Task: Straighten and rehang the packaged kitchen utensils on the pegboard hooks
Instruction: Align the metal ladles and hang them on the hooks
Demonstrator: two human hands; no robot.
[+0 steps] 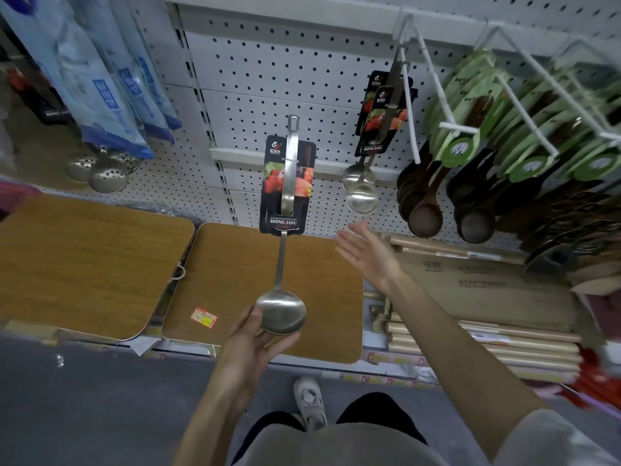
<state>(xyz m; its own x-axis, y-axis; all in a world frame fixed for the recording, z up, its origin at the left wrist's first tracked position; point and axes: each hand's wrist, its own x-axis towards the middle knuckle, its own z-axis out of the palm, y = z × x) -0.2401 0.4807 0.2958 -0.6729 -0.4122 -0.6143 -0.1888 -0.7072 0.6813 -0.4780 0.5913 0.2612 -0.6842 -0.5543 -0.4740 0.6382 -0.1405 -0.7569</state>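
**Ladle held by its bowl in front of the pegboard**

A packaged steel ladle is held upright, handle end uppermost, in front of the white pegboard and above the right-hand one of two wooden cutting boards; it is hung on no hook. Its bowl is cupped from below by the left hand, the fingers curled under it and the thumb laid against the rim; a black printed card is fitted round the handle. The right hand is stretched forward with fingers straight and spread, nothing gripped, just below two matching ladles that are hung on a white wire hook to the right. Further right, dark wooden spoons with green cards are crowded on more hooks. Blue packets are hung at the far left, with what seem to be perforated skimmers below them, though that part is blurred. An orange price sticker is seen on the right-hand board.
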